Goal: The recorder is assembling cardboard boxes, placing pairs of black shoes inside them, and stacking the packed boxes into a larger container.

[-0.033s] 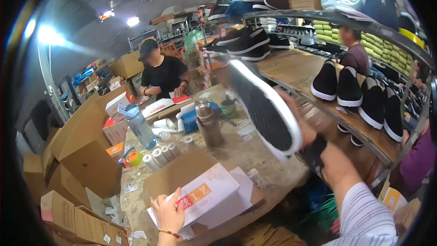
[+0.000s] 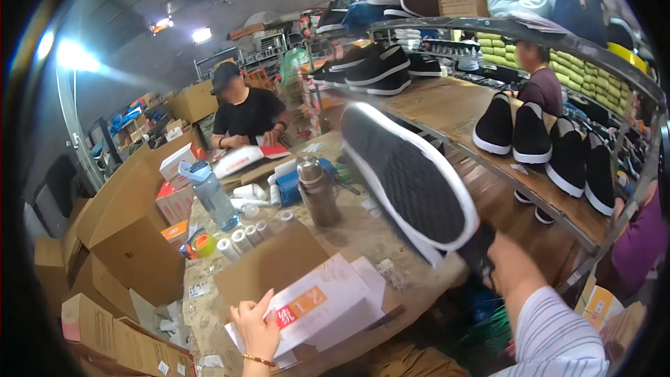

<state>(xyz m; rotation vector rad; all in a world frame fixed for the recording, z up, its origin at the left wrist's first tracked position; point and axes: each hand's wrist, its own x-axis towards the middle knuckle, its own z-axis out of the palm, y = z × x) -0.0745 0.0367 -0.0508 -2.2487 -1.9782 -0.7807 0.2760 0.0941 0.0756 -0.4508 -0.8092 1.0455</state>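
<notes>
My left hand [image 2: 256, 328] is closed on the near left edge of a white shoebox [image 2: 328, 293] with an orange and red label, its fingers along the side and top. The box sits on a brown cardboard piece [image 2: 269, 262] on the worktable. Raised to the right of the box is a black slip-on shoe [image 2: 412, 174] with a white rim, its patterned sole facing me. My right hand [image 2: 506, 262] holds it from behind, with the fingers hidden by the sole. A second white edge shows below the sole; whether it is another shoe I cannot tell.
A steel flask [image 2: 317, 192], a blue-lidded water bottle [image 2: 213, 195] and several white rolls [image 2: 241, 241] stand on the table. A co-worker [image 2: 248, 115] handles a red and white box across it. Black shoes [image 2: 532, 132] line a shelf at right. Cartons [image 2: 132, 237] crowd the left.
The shoe has swung lower and turned, so more of its sole faces me. My right hand's fingers have gone out of sight behind it. My left hand stays on the shoebox.
</notes>
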